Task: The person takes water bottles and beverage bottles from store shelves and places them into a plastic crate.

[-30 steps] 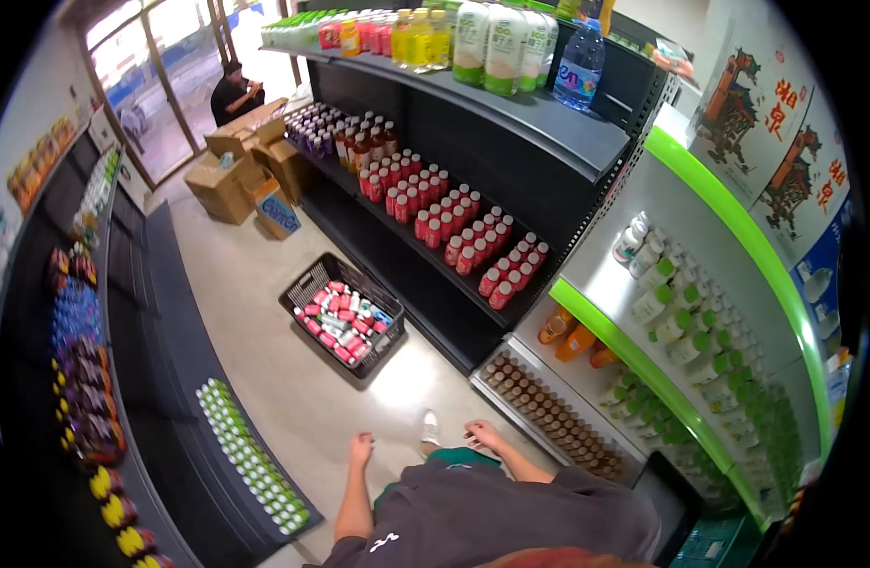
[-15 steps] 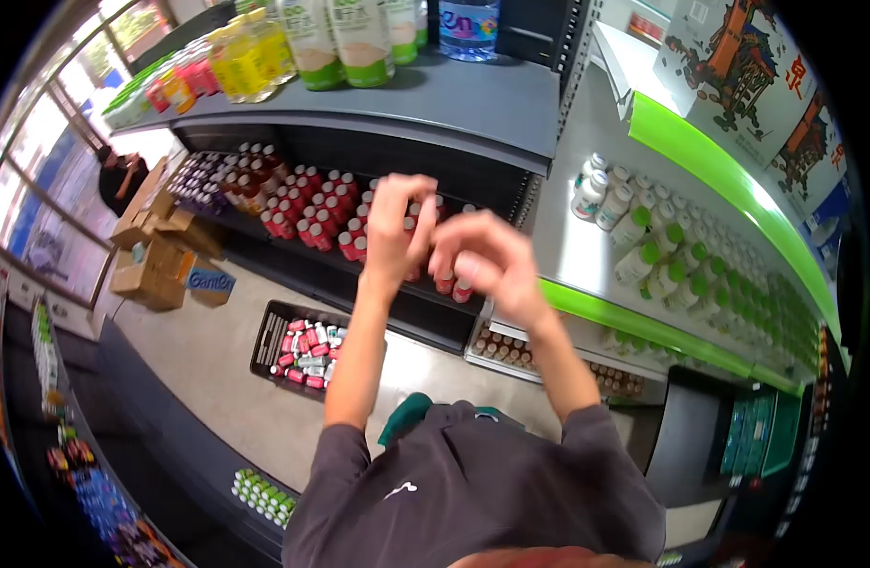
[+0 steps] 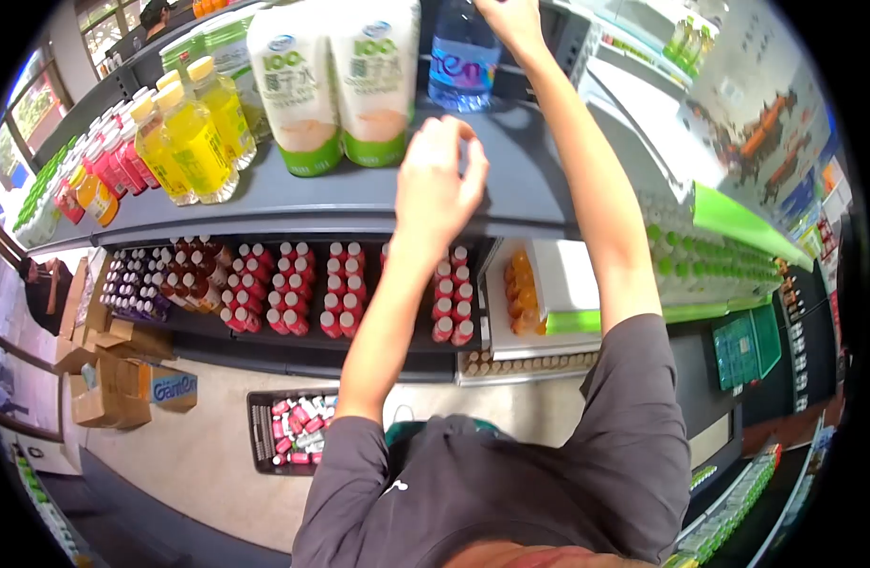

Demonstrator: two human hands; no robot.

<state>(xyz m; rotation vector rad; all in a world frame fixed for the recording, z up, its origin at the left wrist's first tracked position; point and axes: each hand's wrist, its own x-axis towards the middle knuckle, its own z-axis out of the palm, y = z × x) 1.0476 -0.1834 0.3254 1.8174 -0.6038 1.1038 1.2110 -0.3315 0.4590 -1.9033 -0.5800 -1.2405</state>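
Note:
My left hand (image 3: 441,175) is raised over the front of the grey shelf (image 3: 340,201), fingers loosely curled, thumb apart, holding nothing visible. My right hand (image 3: 512,26) reaches up to the top edge of the view, beside the upper part of a large blue-tinted water bottle (image 3: 463,66). Its fingers are partly cut off, so a grip on the bottle cannot be made out. That bottle stands upright on the shelf. Left of it are two white-and-green coconut water cartons (image 3: 373,90), then several bottles of yellow drink (image 3: 193,133).
Below, rows of red bottles (image 3: 345,289) fill a lower shelf. A black crate (image 3: 262,435) of mixed small bottles sits on the floor. Cardboard boxes (image 3: 113,393) lie at left, near a person (image 3: 47,293). A green-edged shelf (image 3: 738,222) and green crate (image 3: 747,346) are at right.
The view has tilted up toward the upper shelf. My hands, close together before, have separated: the right has gone up beside the water bottle, the left is in front of the shelf.

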